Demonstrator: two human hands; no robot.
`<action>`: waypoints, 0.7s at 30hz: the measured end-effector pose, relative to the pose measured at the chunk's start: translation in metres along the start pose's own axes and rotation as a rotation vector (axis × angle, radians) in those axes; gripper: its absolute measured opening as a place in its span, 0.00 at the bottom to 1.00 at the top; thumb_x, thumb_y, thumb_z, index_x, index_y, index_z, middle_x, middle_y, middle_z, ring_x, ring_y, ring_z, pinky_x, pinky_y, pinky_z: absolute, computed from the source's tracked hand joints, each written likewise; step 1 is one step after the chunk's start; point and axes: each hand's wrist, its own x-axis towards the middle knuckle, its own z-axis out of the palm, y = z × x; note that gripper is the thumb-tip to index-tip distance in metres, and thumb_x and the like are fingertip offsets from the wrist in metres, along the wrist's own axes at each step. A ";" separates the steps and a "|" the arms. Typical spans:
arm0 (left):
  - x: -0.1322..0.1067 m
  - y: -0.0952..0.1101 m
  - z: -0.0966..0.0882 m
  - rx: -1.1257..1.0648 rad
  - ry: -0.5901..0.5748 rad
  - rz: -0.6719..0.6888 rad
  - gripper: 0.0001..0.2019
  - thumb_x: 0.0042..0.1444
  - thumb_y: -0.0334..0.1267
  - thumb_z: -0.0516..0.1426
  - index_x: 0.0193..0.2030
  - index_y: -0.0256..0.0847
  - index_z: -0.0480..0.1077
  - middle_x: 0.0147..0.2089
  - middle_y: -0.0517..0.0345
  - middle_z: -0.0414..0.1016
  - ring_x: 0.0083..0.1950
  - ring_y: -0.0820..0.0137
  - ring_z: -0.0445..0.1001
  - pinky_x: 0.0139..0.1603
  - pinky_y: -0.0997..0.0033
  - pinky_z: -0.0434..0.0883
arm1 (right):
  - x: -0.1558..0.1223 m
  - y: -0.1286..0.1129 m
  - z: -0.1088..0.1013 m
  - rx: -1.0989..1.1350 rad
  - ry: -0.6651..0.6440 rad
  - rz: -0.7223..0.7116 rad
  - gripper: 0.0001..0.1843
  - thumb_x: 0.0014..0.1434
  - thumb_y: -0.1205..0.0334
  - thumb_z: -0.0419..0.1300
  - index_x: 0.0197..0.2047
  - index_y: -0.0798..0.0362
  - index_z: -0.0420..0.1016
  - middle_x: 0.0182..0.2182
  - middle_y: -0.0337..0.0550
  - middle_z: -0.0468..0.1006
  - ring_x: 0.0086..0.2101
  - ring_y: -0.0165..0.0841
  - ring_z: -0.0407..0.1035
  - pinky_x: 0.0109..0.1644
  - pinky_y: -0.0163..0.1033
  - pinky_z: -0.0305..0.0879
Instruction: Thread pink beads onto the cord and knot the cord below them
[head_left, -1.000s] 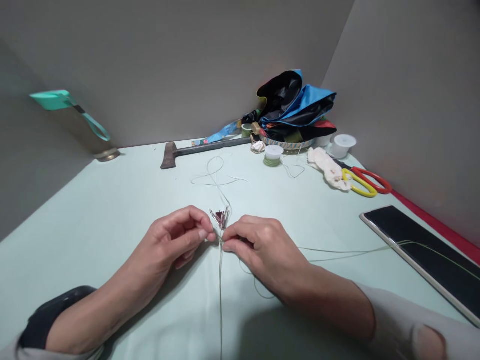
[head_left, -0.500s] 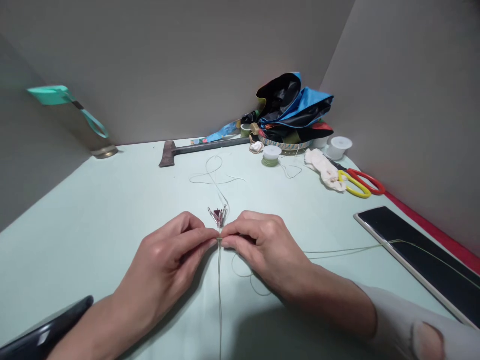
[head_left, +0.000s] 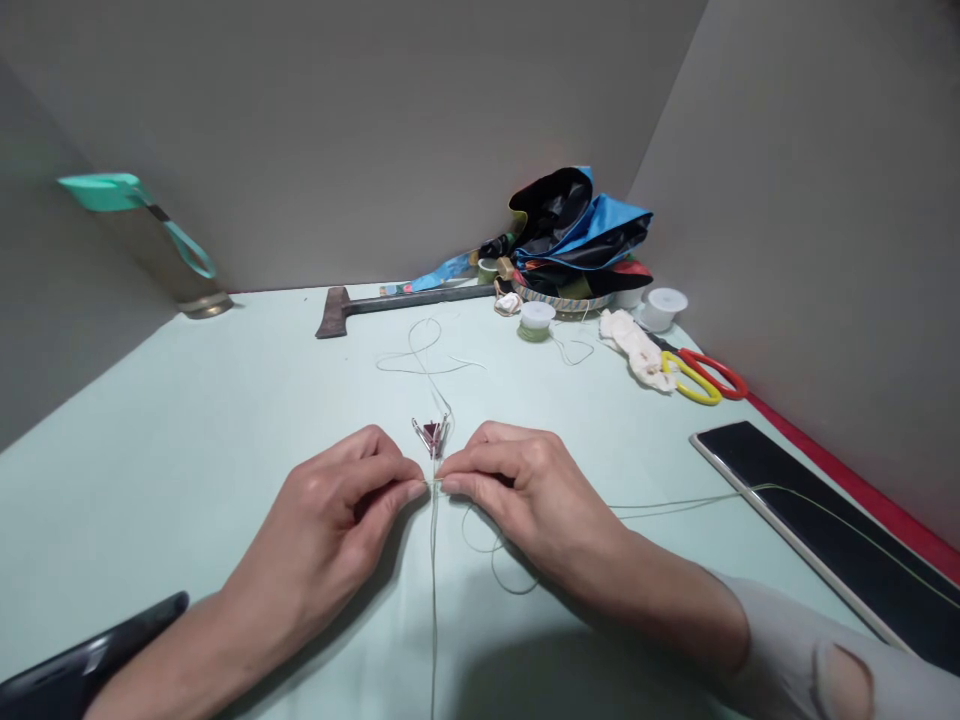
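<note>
Thin pale green cord (head_left: 433,580) runs down the middle of the table toward me. My left hand (head_left: 352,510) pinches a strand of it between thumb and index finger, just left of the lengthwise strands. From the other side, my right hand (head_left: 525,485) pinches the cord too, its fingertips close to the left ones. Just beyond the fingertips lies a small dark red piece (head_left: 431,434) with silvery safety pins at its sides, and the cord leads up to it. Loose cord loops lie under my right wrist and trail off to the right.
An axe (head_left: 334,312) lies at the back. To its right are a blue and black bag (head_left: 600,230), a cord spool (head_left: 537,320), a crumpled white cloth (head_left: 637,350) and red and yellow scissors (head_left: 697,375). A dark flat panel (head_left: 810,520) lies at right, with cord across it.
My left fingertips have drawn slightly left, opening a small gap between the hands with the cord strand showing in it. The whole view has shifted a little.
</note>
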 end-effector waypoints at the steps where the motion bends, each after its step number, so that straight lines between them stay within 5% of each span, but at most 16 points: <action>1: 0.000 -0.001 0.001 -0.016 -0.013 -0.023 0.12 0.67 0.37 0.54 0.33 0.44 0.76 0.31 0.62 0.72 0.31 0.73 0.71 0.33 0.73 0.66 | 0.000 0.000 0.000 -0.014 -0.006 0.006 0.07 0.64 0.70 0.64 0.39 0.57 0.85 0.33 0.41 0.80 0.34 0.26 0.73 0.40 0.29 0.66; 12: 0.004 -0.009 0.003 -0.165 -0.111 -0.298 0.10 0.66 0.47 0.54 0.37 0.47 0.71 0.32 0.65 0.72 0.32 0.70 0.67 0.33 0.70 0.63 | 0.000 0.005 0.007 -0.156 0.014 0.024 0.05 0.63 0.73 0.63 0.41 0.58 0.79 0.36 0.41 0.80 0.36 0.28 0.71 0.42 0.33 0.64; 21: 0.003 -0.004 0.002 -0.065 -0.072 -0.319 0.05 0.61 0.37 0.51 0.34 0.46 0.58 0.26 0.69 0.62 0.27 0.71 0.60 0.28 0.71 0.59 | 0.003 0.001 0.007 -0.238 -0.104 0.115 0.07 0.67 0.71 0.60 0.41 0.57 0.80 0.36 0.43 0.77 0.36 0.30 0.69 0.43 0.36 0.63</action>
